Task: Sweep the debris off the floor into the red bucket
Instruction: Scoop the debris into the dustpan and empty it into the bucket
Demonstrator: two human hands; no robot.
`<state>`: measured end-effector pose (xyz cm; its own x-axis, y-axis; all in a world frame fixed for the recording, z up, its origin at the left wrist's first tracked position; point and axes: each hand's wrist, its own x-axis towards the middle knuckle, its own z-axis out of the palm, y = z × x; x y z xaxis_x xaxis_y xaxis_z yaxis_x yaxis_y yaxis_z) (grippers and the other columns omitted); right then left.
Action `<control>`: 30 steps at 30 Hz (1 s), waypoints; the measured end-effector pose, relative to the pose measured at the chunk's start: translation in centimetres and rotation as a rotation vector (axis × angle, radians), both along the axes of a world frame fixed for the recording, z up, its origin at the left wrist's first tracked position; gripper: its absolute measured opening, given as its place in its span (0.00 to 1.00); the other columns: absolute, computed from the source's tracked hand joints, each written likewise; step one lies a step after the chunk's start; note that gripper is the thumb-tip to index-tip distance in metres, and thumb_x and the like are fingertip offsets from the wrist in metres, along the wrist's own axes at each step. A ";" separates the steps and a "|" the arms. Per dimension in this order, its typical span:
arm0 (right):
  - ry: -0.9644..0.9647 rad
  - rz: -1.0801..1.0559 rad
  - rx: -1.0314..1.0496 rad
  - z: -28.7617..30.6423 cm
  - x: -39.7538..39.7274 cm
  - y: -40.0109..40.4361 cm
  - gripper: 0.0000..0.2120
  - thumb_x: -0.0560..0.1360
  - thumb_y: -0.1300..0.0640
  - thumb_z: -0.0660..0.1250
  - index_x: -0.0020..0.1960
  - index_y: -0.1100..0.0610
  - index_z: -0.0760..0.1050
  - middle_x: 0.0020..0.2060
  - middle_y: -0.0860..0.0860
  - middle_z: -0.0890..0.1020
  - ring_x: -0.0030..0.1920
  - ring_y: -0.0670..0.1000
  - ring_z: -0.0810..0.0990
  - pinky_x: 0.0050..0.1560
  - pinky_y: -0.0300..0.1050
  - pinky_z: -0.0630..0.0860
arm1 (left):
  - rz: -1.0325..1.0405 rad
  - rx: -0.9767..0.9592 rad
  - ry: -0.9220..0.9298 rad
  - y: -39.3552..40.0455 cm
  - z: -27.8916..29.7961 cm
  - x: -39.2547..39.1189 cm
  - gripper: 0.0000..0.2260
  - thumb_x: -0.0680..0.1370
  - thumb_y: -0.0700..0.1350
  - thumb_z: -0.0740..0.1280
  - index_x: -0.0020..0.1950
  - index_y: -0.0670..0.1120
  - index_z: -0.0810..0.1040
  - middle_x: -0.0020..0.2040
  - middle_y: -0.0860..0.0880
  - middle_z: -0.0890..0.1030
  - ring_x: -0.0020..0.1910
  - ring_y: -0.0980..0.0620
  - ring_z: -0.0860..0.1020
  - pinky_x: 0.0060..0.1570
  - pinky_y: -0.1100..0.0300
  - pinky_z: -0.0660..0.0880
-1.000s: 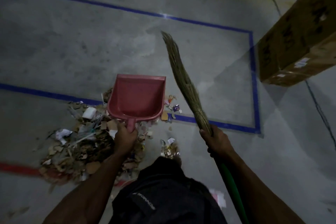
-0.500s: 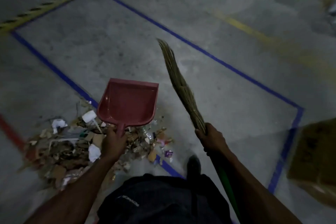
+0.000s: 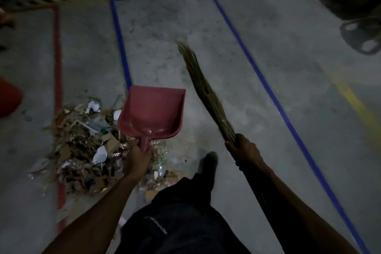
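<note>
At nine o'clock, at the frame's left edge, a red shape that may be the red bucket [image 3: 8, 99] has come into view; half a second ago it was not seen. The debris [image 3: 82, 146] still lies heaped at seven o'clock. The dustpan [image 3: 152, 112], empty, is held above the heap by its handle in the left hand [image 3: 138, 158]. At four o'clock the broom [image 3: 206, 93] stays gripped in the right hand [image 3: 243, 148], bristles pointing to twelve. No scooping is judged begun.
</note>
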<state>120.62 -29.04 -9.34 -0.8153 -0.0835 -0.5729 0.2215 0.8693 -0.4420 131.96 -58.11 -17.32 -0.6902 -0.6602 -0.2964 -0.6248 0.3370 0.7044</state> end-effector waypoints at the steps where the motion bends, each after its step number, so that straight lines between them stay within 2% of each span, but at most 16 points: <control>1: 0.005 0.039 0.009 -0.4 -2.6 0.0 0.16 0.78 0.43 0.62 0.55 0.55 0.70 0.42 0.56 0.79 0.37 0.59 0.82 0.35 0.55 0.82 | 0.023 -0.001 -0.014 0.4 -0.6 -1.7 0.12 0.74 0.38 0.69 0.57 0.42 0.74 0.39 0.49 0.77 0.34 0.48 0.75 0.33 0.58 0.69; 3: 0.004 0.104 0.018 -1.0 -8.0 -0.3 0.16 0.78 0.43 0.62 0.55 0.55 0.69 0.43 0.57 0.80 0.39 0.60 0.82 0.39 0.58 0.82 | 0.079 0.005 -0.086 0.9 -1.6 -5.3 0.14 0.74 0.41 0.71 0.58 0.41 0.74 0.44 0.42 0.80 0.42 0.41 0.79 0.43 0.52 0.74; 5: -0.025 0.166 0.017 -0.8 -13.0 -0.8 0.15 0.79 0.44 0.62 0.55 0.55 0.69 0.43 0.58 0.80 0.40 0.61 0.82 0.40 0.59 0.82 | 0.156 0.027 -0.126 1.2 -1.6 -8.5 0.15 0.74 0.44 0.71 0.58 0.42 0.73 0.46 0.41 0.81 0.45 0.40 0.79 0.48 0.48 0.76; 8: -0.026 0.258 0.009 -0.1 -20.2 -2.2 0.14 0.79 0.45 0.62 0.55 0.55 0.69 0.43 0.58 0.80 0.39 0.60 0.82 0.39 0.57 0.82 | 0.240 0.040 -0.055 1.1 -0.5 -13.7 0.13 0.74 0.41 0.70 0.57 0.43 0.72 0.46 0.44 0.78 0.43 0.44 0.78 0.44 0.53 0.72; 11: -0.026 0.336 0.010 0.5 -27.0 -4.3 0.14 0.79 0.44 0.61 0.55 0.54 0.69 0.43 0.57 0.79 0.38 0.60 0.82 0.37 0.54 0.82 | 0.309 0.059 -0.008 0.2 0.8 -18.9 0.10 0.74 0.40 0.70 0.54 0.41 0.75 0.46 0.41 0.81 0.43 0.42 0.79 0.46 0.48 0.75; 14: 0.021 0.461 0.005 0.3 -33.7 -6.8 0.15 0.79 0.44 0.61 0.57 0.55 0.68 0.43 0.57 0.79 0.38 0.60 0.82 0.37 0.55 0.82 | 0.420 0.008 -0.010 -0.5 1.8 -23.2 0.14 0.74 0.38 0.67 0.58 0.40 0.73 0.44 0.45 0.78 0.44 0.43 0.78 0.45 0.52 0.73; 16: 0.103 0.590 0.011 -0.6 -38.2 -8.7 0.18 0.79 0.44 0.62 0.64 0.54 0.67 0.48 0.58 0.80 0.42 0.61 0.81 0.43 0.54 0.80 | 0.479 -0.023 -0.029 -0.9 1.6 -25.8 0.16 0.73 0.37 0.67 0.60 0.40 0.71 0.42 0.47 0.76 0.42 0.42 0.78 0.42 0.54 0.72; 19: 0.168 0.772 0.007 -2.0 -45.0 -12.0 0.31 0.80 0.45 0.60 0.79 0.49 0.52 0.55 0.60 0.80 0.47 0.61 0.81 0.48 0.49 0.78 | 0.579 -0.023 -0.057 -1.6 0.7 -29.8 0.17 0.73 0.37 0.68 0.60 0.40 0.72 0.40 0.49 0.75 0.37 0.44 0.78 0.38 0.58 0.70; 21: 0.165 0.843 -0.035 -2.4 -49.5 -14.4 0.33 0.81 0.44 0.59 0.80 0.46 0.47 0.51 0.61 0.81 0.43 0.63 0.82 0.45 0.53 0.80 | 0.657 -0.039 -0.076 -1.9 0.2 -32.6 0.18 0.72 0.37 0.70 0.60 0.38 0.73 0.41 0.47 0.77 0.41 0.41 0.80 0.42 0.56 0.71; 24: 0.135 0.939 -0.108 -1.9 -55.7 -18.5 0.32 0.81 0.46 0.59 0.80 0.46 0.48 0.47 0.62 0.82 0.39 0.63 0.83 0.42 0.57 0.81 | 0.804 -0.051 -0.095 -1.9 0.5 -36.7 0.19 0.71 0.38 0.71 0.60 0.37 0.73 0.49 0.39 0.80 0.50 0.37 0.79 0.50 0.51 0.73; 27: 0.089 1.030 -0.117 -0.3 -60.6 -23.3 0.31 0.81 0.46 0.59 0.80 0.45 0.49 0.51 0.64 0.82 0.44 0.64 0.83 0.47 0.59 0.81 | 0.881 -0.084 -0.060 -2.2 1.6 -40.4 0.20 0.70 0.42 0.71 0.60 0.39 0.74 0.50 0.39 0.79 0.51 0.38 0.79 0.49 0.52 0.70; 30: 0.065 1.148 -0.104 0.7 -64.2 -28.7 0.31 0.81 0.46 0.59 0.79 0.43 0.49 0.55 0.66 0.80 0.49 0.67 0.82 0.51 0.62 0.79 | 1.011 -0.054 -0.099 -3.7 2.2 -43.2 0.19 0.72 0.39 0.72 0.60 0.37 0.73 0.54 0.36 0.78 0.54 0.35 0.78 0.50 0.50 0.70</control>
